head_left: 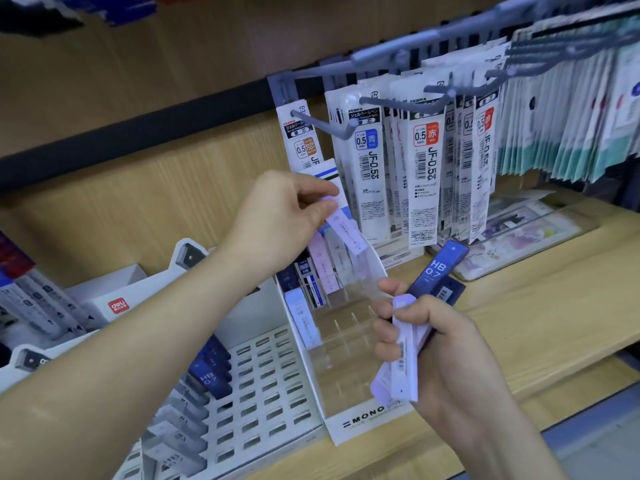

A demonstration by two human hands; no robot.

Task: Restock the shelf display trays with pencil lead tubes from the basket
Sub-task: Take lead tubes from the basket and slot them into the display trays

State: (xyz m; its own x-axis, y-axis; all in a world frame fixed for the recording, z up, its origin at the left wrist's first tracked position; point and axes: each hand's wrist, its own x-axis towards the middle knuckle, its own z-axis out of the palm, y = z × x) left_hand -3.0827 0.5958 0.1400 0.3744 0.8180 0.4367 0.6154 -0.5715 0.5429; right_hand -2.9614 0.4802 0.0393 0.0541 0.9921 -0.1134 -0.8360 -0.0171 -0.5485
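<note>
Pencil lead tubes (323, 271) in pink, white and dark blue stand in the back rows of the MONO display tray (367, 415), the clear divided tray with a white front on the wooden shelf (536, 327). We place everything else against that tray.

Above its back rows we see the left hand (277, 216) pinching one pale lilac tube (346, 232) between thumb and fingertips. The tube is tilted, with its lower end towards the rear compartments.

At the tray's right edge, the right hand (433, 351) has its fingers curled round a bundle (410, 341). In it, lilac tubes (394, 382) point down over the tray's front right corner. The dark blue tubes (437, 271) (the top one reads HB 0.7) stick up and away to the tray's right. We cannot count the bundle exactly.

One white tube (304, 322) lies in the tray's left column, and clear dividers show through its middle and front.

A white slotted tray (273, 372) stands against the MONO tray's left side and holds more blue HB 0.7 tubes (211, 374) along its far edge. Further left of the tray we make out a white box (117, 304) with a red deli label.

Behind the tray hang refill packs (424, 161) marked JF-0.5 on grey hooks (391, 105). Behind it to the right, flat packets (512, 233) lie on the shelf.
</note>
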